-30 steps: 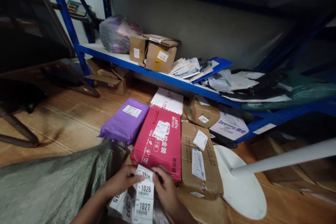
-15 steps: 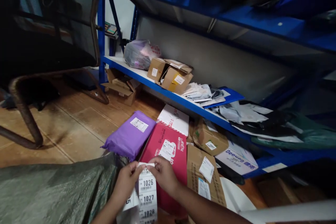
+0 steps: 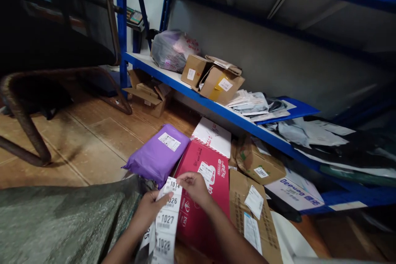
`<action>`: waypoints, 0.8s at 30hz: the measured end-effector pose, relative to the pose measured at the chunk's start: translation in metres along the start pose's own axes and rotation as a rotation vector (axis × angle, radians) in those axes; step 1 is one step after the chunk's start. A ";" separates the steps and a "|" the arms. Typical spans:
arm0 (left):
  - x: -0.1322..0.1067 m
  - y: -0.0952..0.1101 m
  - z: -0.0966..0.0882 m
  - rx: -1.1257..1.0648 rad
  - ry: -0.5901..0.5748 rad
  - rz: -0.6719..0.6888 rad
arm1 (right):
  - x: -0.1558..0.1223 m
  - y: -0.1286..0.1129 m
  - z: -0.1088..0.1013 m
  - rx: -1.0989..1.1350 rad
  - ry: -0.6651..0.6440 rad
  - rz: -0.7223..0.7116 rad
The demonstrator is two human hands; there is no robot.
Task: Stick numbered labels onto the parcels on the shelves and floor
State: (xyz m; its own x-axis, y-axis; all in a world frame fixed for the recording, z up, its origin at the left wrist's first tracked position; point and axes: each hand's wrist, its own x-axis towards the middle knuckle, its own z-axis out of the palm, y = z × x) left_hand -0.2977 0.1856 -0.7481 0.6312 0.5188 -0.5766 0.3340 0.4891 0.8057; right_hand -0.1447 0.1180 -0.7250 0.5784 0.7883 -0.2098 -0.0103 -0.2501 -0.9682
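A strip of white number labels point(image 3: 166, 219) hangs between my hands, printed 1014 at the top, then 026 partly under my thumb, 1027 and 1028. My left hand point(image 3: 150, 207) pinches the strip, thumb on its front. My right hand point(image 3: 195, 188) has its fingertips closed at the top right corner, beside 1014. Another strip piece ending in 35 shows below my left wrist. Beyond the hands lie a red box point(image 3: 204, 206) with a white label and a purple bag parcel point(image 3: 157, 152) with a shipping label.
Cardboard boxes point(image 3: 244, 210), one tagged 1007, and a white box point(image 3: 213, 136) stand by the blue shelf rack point(image 3: 198, 98). Its lower shelf bears more parcels and flat mailers. A grey-green sack point(image 3: 62, 222) is at left front; a chair frame point(image 3: 23, 119) stands at left.
The top label 1014 now shows uncovered, as my right fingers have shifted to its right corner. My left thumb has slid down over the 1026 label. The view has tilted lower.
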 end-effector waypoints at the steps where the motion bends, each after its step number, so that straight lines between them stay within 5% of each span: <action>1: -0.002 0.002 0.000 -0.001 -0.081 -0.020 | 0.003 -0.003 -0.004 0.002 0.021 -0.006; 5: -0.010 0.006 -0.006 0.126 -0.292 -0.016 | 0.014 -0.016 -0.016 0.004 0.061 -0.006; 13: -0.008 -0.004 -0.016 0.237 -0.361 -0.044 | 0.018 -0.031 -0.008 -0.022 -0.036 0.033; 18: -0.010 -0.009 -0.015 0.487 -0.395 0.001 | 0.023 -0.015 0.001 -0.072 -0.017 0.043; 20: -0.013 -0.006 -0.013 0.746 -0.336 0.042 | 0.026 0.000 0.011 -0.120 0.042 0.044; 24: -0.013 0.004 -0.013 1.098 -0.032 0.091 | 0.030 0.033 0.051 -0.293 0.197 0.045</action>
State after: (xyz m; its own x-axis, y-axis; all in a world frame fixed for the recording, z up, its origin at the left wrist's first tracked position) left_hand -0.3140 0.1900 -0.7390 0.6978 0.4950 -0.5177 0.7155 -0.4477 0.5363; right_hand -0.1694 0.1623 -0.7701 0.7294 0.6563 -0.1933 0.1784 -0.4552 -0.8723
